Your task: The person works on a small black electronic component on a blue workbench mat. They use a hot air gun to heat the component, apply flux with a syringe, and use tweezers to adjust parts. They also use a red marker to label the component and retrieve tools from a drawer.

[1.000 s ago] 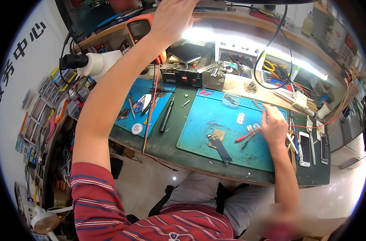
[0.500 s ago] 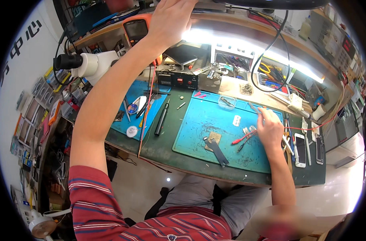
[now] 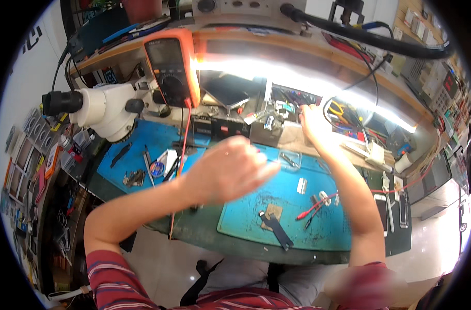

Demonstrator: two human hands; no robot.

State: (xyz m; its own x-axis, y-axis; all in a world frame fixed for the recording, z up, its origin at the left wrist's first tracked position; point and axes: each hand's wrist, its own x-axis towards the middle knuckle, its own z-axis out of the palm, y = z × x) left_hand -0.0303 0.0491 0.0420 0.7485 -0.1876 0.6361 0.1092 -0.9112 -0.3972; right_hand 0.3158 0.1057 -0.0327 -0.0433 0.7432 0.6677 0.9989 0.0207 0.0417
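My left hand point(image 3: 233, 169) hangs over the left part of the blue work mat point(image 3: 235, 230), smeared by motion; its fingers look bent, and I cannot tell what is in them. At the back, my right hand point(image 3: 314, 123) reaches to the tool tray point(image 3: 283, 89), its fingertips pressed together on something too small to make out. Beneath, the mat bears a dark flat strip point(image 3: 277, 231) lying across a tan square pad point(image 3: 273, 213). Red and black clip leads point(image 3: 309, 213), a small silver plate point(image 3: 301, 186) and a clear box point(image 3: 290, 159) also lie there.
An orange multimeter point(image 3: 169, 70) leans at the back shelf, left of a bright lamp. A white microscope point(image 3: 98, 108) stands farther left. White phones point(image 3: 381, 212) lie at the right. A black cable point(image 3: 370, 41) and the red lead point(image 3: 186, 129) cross the workspace.
My left hand has come down from the upper shelf to above the mat. My right hand has moved from the mat to the tool tray behind. The whole view has shifted.
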